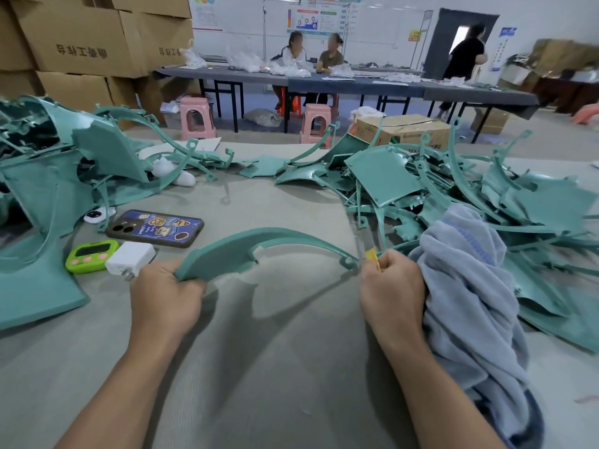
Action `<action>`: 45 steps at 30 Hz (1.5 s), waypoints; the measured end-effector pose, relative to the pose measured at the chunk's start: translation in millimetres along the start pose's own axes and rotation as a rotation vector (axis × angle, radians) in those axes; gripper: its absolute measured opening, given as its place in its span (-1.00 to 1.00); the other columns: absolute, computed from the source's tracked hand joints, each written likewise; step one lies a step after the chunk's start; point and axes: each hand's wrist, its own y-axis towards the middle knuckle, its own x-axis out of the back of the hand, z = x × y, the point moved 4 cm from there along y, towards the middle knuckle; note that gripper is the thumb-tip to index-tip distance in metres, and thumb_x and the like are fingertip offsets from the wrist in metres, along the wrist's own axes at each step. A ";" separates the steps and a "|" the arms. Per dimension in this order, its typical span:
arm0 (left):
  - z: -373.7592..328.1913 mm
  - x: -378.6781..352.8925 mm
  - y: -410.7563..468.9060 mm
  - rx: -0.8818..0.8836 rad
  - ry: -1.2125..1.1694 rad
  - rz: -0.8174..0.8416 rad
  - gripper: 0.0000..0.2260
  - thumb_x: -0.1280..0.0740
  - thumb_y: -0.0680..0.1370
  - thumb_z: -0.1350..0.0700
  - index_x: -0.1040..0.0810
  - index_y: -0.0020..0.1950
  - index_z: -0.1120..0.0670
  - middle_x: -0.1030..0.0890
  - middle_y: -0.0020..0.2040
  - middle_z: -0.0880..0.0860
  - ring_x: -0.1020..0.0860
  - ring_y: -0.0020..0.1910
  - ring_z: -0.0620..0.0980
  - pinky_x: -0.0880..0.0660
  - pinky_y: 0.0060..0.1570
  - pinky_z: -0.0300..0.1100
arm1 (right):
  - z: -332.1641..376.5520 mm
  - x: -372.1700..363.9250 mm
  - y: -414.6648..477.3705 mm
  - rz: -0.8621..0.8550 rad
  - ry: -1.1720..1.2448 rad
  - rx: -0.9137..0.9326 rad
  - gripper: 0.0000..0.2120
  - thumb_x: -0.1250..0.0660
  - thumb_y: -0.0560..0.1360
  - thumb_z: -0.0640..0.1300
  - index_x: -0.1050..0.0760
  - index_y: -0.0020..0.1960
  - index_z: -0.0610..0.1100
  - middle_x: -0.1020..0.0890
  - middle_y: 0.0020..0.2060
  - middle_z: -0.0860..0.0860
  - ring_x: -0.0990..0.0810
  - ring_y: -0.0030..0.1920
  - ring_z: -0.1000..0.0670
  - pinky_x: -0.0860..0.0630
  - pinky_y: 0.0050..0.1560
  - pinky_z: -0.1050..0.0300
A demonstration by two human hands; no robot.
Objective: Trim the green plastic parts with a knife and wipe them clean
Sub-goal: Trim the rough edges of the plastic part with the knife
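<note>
A curved green plastic part [259, 246] hangs just above the table in front of me. My left hand [167, 296] grips its broad left end. My right hand [392, 286] grips a yellow-handled knife [372, 256], whose blade points up right at the part's thin right tip. A blue-grey towel [470, 286] is bunched against the same hand and drapes down to the right. Piles of green parts lie at the left [48, 176] and at the right [453, 189].
A phone [155, 228], a green timer [90, 256] and a white charger [129, 259] lie left of my left hand. Cardboard boxes stand at the back left. Pink stools, a long table with two seated people and a standing person are beyond the table's far edge.
</note>
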 end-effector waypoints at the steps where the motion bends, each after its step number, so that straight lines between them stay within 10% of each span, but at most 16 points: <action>1: -2.0 -0.8 -2.2 0.012 -0.020 0.016 -0.88 -0.28 0.18 0.13 -0.57 -0.34 0.08 -0.36 -0.56 -0.01 -0.33 -0.51 -0.04 -0.34 -0.47 -0.15 | 2.0 -0.4 -1.4 0.001 0.035 0.016 -0.71 -0.32 0.52 -0.14 -0.36 -0.34 -0.16 -0.38 -0.53 0.04 -0.32 -0.55 0.10 -0.31 -0.53 0.32; 9: -7.5 -3.5 -5.1 0.108 -0.192 0.080 -0.80 -0.42 0.20 0.05 -0.65 -0.30 -0.27 -0.68 -0.27 0.03 -0.48 -0.42 -0.08 -0.46 -0.35 -0.19 | 15.9 -5.1 -6.9 0.130 0.180 0.073 -0.77 -0.36 0.51 -0.11 -0.46 -0.31 -0.11 -0.57 -0.48 -0.04 -0.48 -0.47 -0.03 -0.46 -0.38 -0.02; 18: -11.0 -3.1 -4.8 -0.006 -0.069 0.086 -0.50 -0.50 0.36 0.25 -0.57 -0.35 -0.42 -0.59 -0.35 -0.07 -0.47 -0.46 -0.22 -0.35 -0.52 -0.33 | 9.9 -17.4 -10.6 0.211 -0.021 0.038 -0.67 -0.40 0.50 -0.10 -0.45 -0.40 -0.15 -0.52 -0.56 0.11 -0.48 -0.48 0.21 -0.32 -0.54 0.32; 24: -8.5 -3.9 -2.8 -0.016 -0.062 0.071 -0.53 -0.49 0.37 0.24 -0.57 -0.35 -0.40 -0.58 -0.39 -0.08 -0.47 -0.46 -0.20 -0.37 -0.49 -0.34 | -16.9 0.5 2.8 0.065 0.091 -0.121 -0.61 -0.39 0.50 -0.08 -0.30 -0.41 -0.11 -0.32 -0.64 0.11 -0.26 -0.58 0.09 -0.22 -0.48 0.14; 32: -5.1 -3.5 -3.0 -0.054 -0.055 0.054 -0.70 -0.49 0.41 0.25 -0.61 -0.41 -0.11 -0.49 -0.53 -0.13 -0.42 -0.52 -0.21 -0.31 -0.52 -0.36 | 3.9 -7.1 -9.6 0.139 0.202 0.041 -0.84 -0.33 0.47 0.02 -0.49 -0.25 -0.01 -0.57 -0.46 -0.07 -0.40 -0.49 0.05 -0.40 -0.38 0.06; 38: -24.5 -0.8 -10.4 -0.324 -0.173 0.109 -0.28 -0.45 0.48 0.38 -0.56 0.01 -0.56 -0.53 -0.05 -0.61 -0.48 0.10 -0.57 -0.31 0.33 -0.44 | 14.8 -11.7 -18.8 0.236 0.297 0.103 -0.80 -0.37 0.52 -0.09 -0.49 -0.28 -0.01 -0.55 -0.53 -0.01 -0.39 -0.54 0.13 -0.35 -0.44 0.17; 45: -19.4 -2.1 -9.9 -0.378 -0.172 0.102 -0.29 -0.46 0.48 0.36 -0.54 0.05 -0.56 -0.55 0.01 -0.58 -0.54 0.15 -0.45 -0.43 0.29 -0.30 | 14.2 -10.5 -18.2 0.144 0.108 0.104 -0.72 -0.41 0.50 -0.12 -0.45 -0.34 -0.16 -0.47 -0.53 0.08 -0.37 -0.50 0.09 -0.31 -0.47 0.25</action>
